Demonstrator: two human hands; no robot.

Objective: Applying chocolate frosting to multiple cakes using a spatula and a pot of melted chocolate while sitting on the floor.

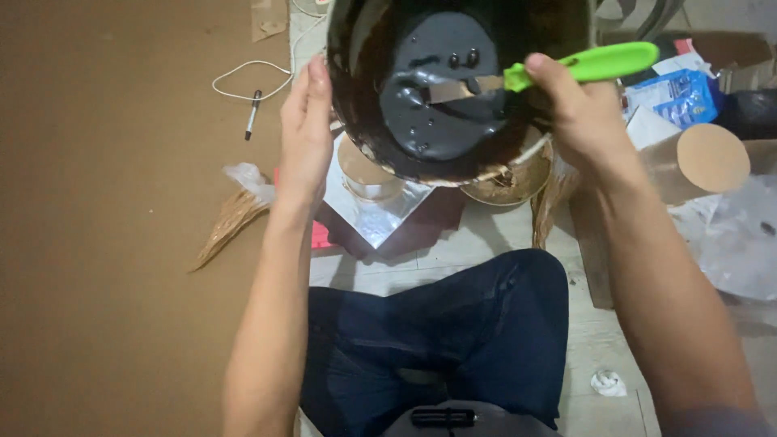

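Seen from the head camera, a seated person tilts a dark bowl (453,89) toward themselves, so that its glossy, chocolate-coloured contents face the lens and pool low in the basin. The left hand (306,129) lies flat and open against the bowl's outer left wall, fingers together and extended upward, apparently bracing the tipped vessel rather than gripping it. The right hand (579,113) is closed around the green handle of a spatula (558,71), whose metal blade reaches left from the hand into the bowl and lies against the coated inner surface, an angle that suits scraping the mixture down. Just below both hands, under the bowl's lower rim, sit a silver foil board (380,214) with a pale round container on it and a brown-smeared round plate (510,182), seemingly placed to catch what runs off. Well left of the left hand, a black marker (253,114) and a looped white cord (251,81) lie on brown cardboard (105,226), with a crumpled piping bag (235,214) nearer the wrist. Right of the right hand are a blue packet (680,95) and a cardboard tube (704,162).
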